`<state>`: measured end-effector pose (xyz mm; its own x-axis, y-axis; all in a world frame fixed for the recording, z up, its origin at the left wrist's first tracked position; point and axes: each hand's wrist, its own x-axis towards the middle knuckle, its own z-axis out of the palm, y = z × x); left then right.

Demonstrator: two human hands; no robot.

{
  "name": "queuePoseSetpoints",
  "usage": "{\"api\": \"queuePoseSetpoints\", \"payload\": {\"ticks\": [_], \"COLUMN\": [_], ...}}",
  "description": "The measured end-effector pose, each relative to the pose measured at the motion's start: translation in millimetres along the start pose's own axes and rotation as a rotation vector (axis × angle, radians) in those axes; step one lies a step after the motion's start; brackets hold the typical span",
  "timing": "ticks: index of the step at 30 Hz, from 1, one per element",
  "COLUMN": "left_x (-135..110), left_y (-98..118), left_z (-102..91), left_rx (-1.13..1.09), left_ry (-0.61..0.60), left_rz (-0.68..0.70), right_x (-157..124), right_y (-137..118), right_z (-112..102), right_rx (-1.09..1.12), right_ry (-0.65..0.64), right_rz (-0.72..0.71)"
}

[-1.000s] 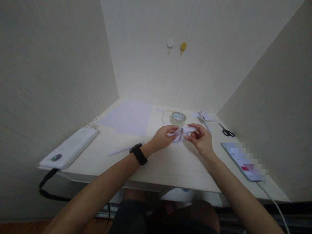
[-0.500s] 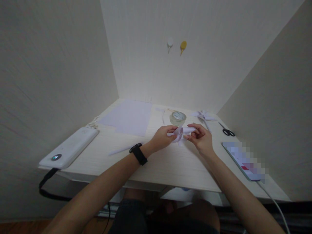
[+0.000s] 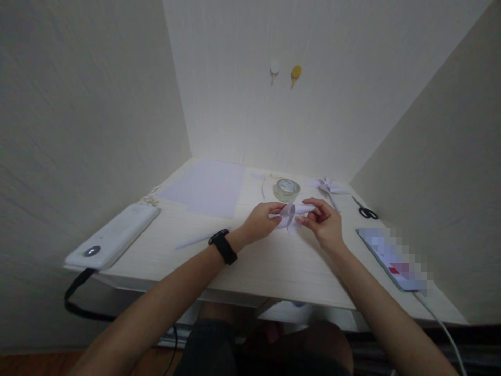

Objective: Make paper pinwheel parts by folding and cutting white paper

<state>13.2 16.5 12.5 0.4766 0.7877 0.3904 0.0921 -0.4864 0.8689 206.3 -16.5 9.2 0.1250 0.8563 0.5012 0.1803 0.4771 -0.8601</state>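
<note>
Between my hands, above the desk, is a white paper pinwheel [image 3: 288,213] with curled blades. My left hand [image 3: 261,221] pinches its left side between thumb and fingers. On the other side my right hand [image 3: 323,220] grips a rolled blade, thumb low and fingers on top. Just behind the paper lies a roll of clear tape [image 3: 287,190]. A thin rolled paper stick [image 3: 195,240] rests on the desk near my left wrist, its right end hidden behind the wrist. Another white paper pinwheel [image 3: 327,187] on a stick lies at the back right.
White paper sheets [image 3: 219,185] lie at the back left of the desk [image 3: 266,277]. A white power bank [image 3: 113,235] with a black strap sits at the left edge. Black-handled scissors [image 3: 367,212] and a phone or tablet [image 3: 387,258] with a cable are on the right.
The curled blade between my hands looks slightly wider and more open at its middle. Both hands keep nearly the same place and hold; the view has shifted a little.
</note>
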Motion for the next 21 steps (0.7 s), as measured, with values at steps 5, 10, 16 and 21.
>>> {"api": "queuePoseSetpoints", "payload": {"ticks": [5, 10, 16, 21], "left_x": [-0.4, -0.2, -0.9, -0.1], "left_y": [-2.2, -3.5, -3.3, -2.8], "left_z": [0.5, 0.3, 0.1, 1.0], "left_rx": [0.005, 0.001, -0.017, -0.021], "left_ry": [-0.001, -0.001, -0.004, -0.013], "left_rz": [0.021, 0.025, 0.021, 0.004], "right_x": [-0.7, -1.3, -0.6, -0.5], "right_y": [-1.9, -2.4, 0.0, 0.6], "right_z": [-0.4, -1.0, -1.3, -0.7], "right_rx": [-0.003, -0.024, -0.045, -0.026], "right_ry": [-0.004, -0.013, -0.010, -0.014], "right_rz": [-0.001, -0.004, 0.000, -0.003]}}
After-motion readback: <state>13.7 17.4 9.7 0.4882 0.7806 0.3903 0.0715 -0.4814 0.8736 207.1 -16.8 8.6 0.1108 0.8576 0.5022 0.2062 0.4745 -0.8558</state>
